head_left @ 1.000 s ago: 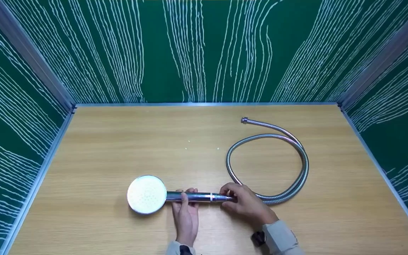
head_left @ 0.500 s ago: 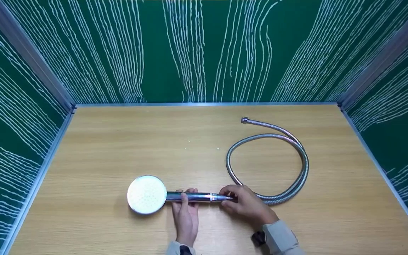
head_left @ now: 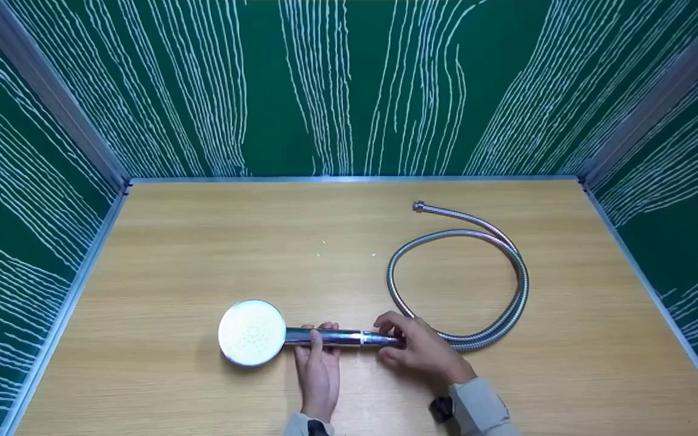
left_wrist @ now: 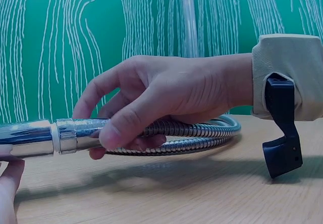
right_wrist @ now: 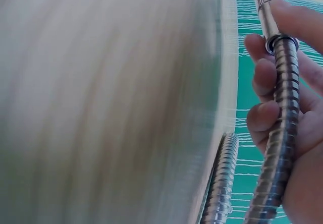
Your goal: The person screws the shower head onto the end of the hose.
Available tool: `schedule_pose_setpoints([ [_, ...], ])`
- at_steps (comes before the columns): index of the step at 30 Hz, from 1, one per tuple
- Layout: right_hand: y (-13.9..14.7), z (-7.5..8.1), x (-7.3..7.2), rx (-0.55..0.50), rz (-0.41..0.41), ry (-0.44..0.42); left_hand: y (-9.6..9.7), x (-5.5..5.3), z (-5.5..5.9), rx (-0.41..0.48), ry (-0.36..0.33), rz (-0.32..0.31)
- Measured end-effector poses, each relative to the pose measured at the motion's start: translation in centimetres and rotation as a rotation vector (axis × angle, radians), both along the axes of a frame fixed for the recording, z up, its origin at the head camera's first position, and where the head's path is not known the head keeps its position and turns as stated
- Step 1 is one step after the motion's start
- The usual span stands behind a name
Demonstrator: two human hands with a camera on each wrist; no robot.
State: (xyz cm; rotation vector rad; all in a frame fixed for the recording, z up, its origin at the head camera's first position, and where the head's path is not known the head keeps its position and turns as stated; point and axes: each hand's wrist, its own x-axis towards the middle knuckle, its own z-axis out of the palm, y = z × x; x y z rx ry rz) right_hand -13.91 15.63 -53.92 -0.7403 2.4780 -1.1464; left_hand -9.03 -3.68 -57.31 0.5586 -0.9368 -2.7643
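Leftmost, see a white-faced showerhead (head_left: 252, 333) over the surface (head_left: 173, 254), perhaps apt to twist from any slack in the left hand (head_left: 319, 372), with fingers round the handle (head_left: 349, 337); then the right hand (head_left: 426, 350), with fingers narrowed on the hose connector (head_left: 378, 338), possibly liable to cross-thread if skewed by coiled hose (head_left: 525, 278).

widest lane: the table top (head_left: 161, 260) left of and beyond the shower head (head_left: 252, 333), bounded by the green walls (head_left: 270, 121). second lane: bare wood right of the hose (head_left: 523, 281). inside the loop, wood open from above, ringed sideways by coils. near side: left hand (head_left: 320, 372) and right hand (head_left: 428, 352) stand apart, narrow gap between, its far end barred by the handle (head_left: 349, 336).
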Motion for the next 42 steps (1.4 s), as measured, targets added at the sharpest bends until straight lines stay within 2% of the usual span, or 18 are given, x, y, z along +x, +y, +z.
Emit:
schedule_pose_setpoints([
  [2,-0.06,0.02,0.04,-0.008,-0.022,-0.012,0.04,0.0,-0.01,0.001,0.003,0.0],
  [6,-0.19,-0.14,0.18,-0.024,-0.037,0.031,0.1,0.01,-0.03,0.009,0.015,0.005],
  [10,-0.17,-0.21,0.25,-0.028,-0.033,0.063,0.11,0.0,-0.09,0.011,0.019,0.009],
  [16,-0.08,-0.1,0.23,-0.027,-0.016,0.055,0.09,0.0,-0.08,0.016,0.023,0.008],
  [23,-0.17,-0.06,0.05,-0.032,0.011,0.087,0.07,-0.02,-0.17,0.016,0.029,0.006],
  [35,-0.15,-0.16,-0.07,-0.036,0.037,0.052,0.07,0.0,-0.2,0.032,0.015,0.017],
  [42,-0.15,-0.02,0.01,0.005,-0.004,-0.014,0.04,0.09,-0.18,0.015,0.019,0.014],
])
